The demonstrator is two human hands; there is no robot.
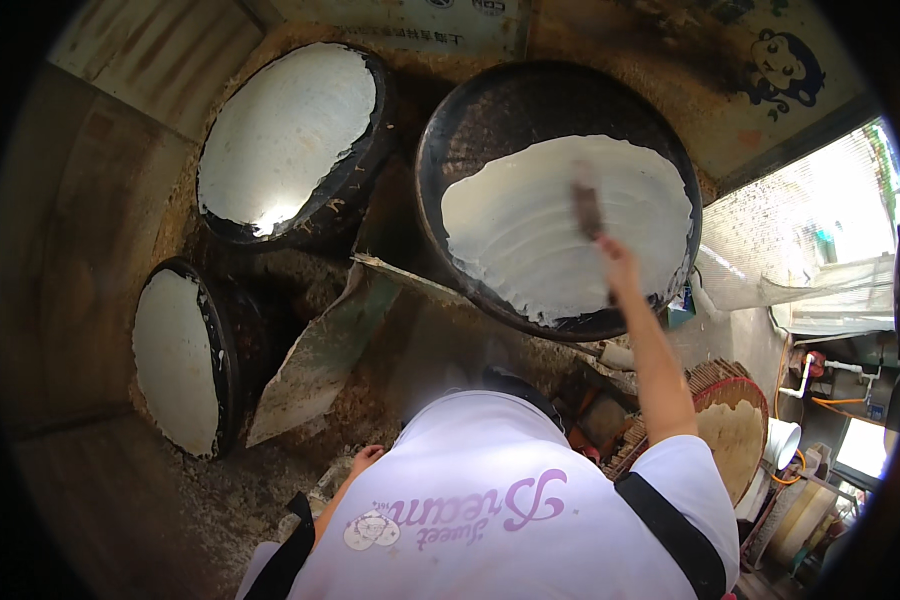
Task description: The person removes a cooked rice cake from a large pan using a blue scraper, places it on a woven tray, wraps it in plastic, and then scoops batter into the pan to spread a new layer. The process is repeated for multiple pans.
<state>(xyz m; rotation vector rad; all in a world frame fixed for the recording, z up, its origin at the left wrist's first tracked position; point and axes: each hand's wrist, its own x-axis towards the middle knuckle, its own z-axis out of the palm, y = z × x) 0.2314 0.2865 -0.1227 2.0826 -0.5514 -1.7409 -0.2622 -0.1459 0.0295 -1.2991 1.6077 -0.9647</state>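
Note:
My right hand (616, 262) grips the handle of a blurred, dark flat brush or spreader (587, 206), held over a wide black round griddle (495, 112). On the griddle lies a large sheet of white batter (510, 217) with curved streaks and a ragged edge; the griddle's far part is bare and dark. My left hand (369, 454) hangs low beside my body at the left, its fingers partly visible and bent, with nothing seen in them. At the upper left, a second black griddle bears a white sheet (289, 135). A third one, lower left, bears another white sheet (176, 364).
A worn upright board (315, 360) stands between the griddles. To the lower right is a round woven tray (731, 435) with a tan sheet on it, near a white bucket (782, 442) and white pipes (802, 379). Stained wall panels (720, 97) enclose the far side.

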